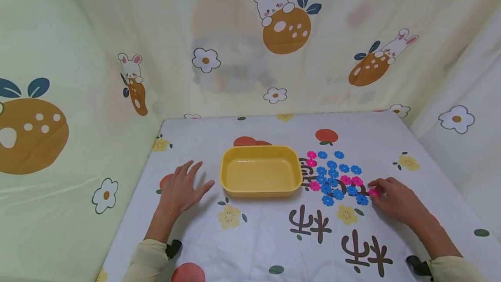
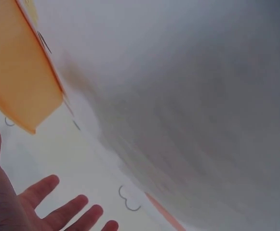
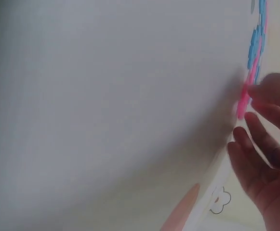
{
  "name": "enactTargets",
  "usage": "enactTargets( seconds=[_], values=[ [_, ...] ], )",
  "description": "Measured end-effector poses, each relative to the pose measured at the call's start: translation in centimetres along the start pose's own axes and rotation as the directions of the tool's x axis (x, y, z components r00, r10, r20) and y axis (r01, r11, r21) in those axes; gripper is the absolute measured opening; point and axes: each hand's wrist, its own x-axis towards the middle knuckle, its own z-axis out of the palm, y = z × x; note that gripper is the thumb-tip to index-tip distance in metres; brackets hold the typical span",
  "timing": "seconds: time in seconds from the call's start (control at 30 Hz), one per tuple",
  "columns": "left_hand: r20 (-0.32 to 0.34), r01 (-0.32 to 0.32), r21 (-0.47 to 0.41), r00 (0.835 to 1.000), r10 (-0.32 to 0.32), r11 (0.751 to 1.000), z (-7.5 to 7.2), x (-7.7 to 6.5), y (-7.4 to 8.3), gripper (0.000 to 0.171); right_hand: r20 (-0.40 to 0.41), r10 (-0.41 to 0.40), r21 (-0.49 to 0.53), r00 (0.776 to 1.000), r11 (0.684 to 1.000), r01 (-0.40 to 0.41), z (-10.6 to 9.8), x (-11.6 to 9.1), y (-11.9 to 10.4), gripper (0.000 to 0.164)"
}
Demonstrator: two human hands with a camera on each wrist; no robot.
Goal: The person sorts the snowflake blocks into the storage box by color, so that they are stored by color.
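Observation:
In the head view my right hand (image 1: 397,199) is at the right edge of a spread of small flower-shaped pieces, with thumb and index finger at a pink flower piece (image 1: 374,193). The right wrist view shows the fingertips right at that pink flower piece (image 3: 243,102), the other fingers bent loosely below. Several blue flower pieces (image 1: 332,182) and a few more pink ones lie flat just left of this hand. My left hand (image 1: 182,190) holds nothing, its fingers spread and relaxed, left of a yellow tray (image 1: 261,194).
The yellow tray stands between the left hand and the flower pieces, its inside bare. A white patterned cloth (image 1: 242,243) covers the table. Printed curtains (image 1: 235,21) rise behind and at both sides. Dark straps (image 1: 173,249) sit at both wrists.

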Motion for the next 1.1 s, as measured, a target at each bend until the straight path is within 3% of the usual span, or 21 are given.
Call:
enactTargets(
  seconds=[0.17, 0.6, 0.87, 1.1],
  values=[
    [0.009, 0.004, 0.008, 1.0, -0.004, 1.0, 0.0, 0.0, 0.0, 0.087, -0.015, -0.022, 0.016, 1.0, 1.0, 0.022, -0.4, -0.4, -0.5, 0.042],
    [0.03, 0.018, 0.005, 0.999, -0.019, 1.0, 0.2, -0.1, 0.0, 0.088, 0.065, -0.021, 0.03, 0.998, 0.999, 0.019, -0.5, -0.7, -0.6, 0.044],
    [0.025, 0.017, -0.007, 1.0, -0.017, 1.0, 0.2, 0.0, -0.1, 0.088, 0.027, 0.001, 0.003, 1.0, 1.0, -0.001, -0.5, -0.5, -0.7, 0.044],
    [0.027, 0.02, -0.002, 0.999, -0.02, 1.0, 0.2, -0.1, -0.1, 0.088, 0.009, 0.01, 0.074, 1.0, 0.997, -0.011, -1.7, -0.3, -0.9, 0.043]
  ],
)
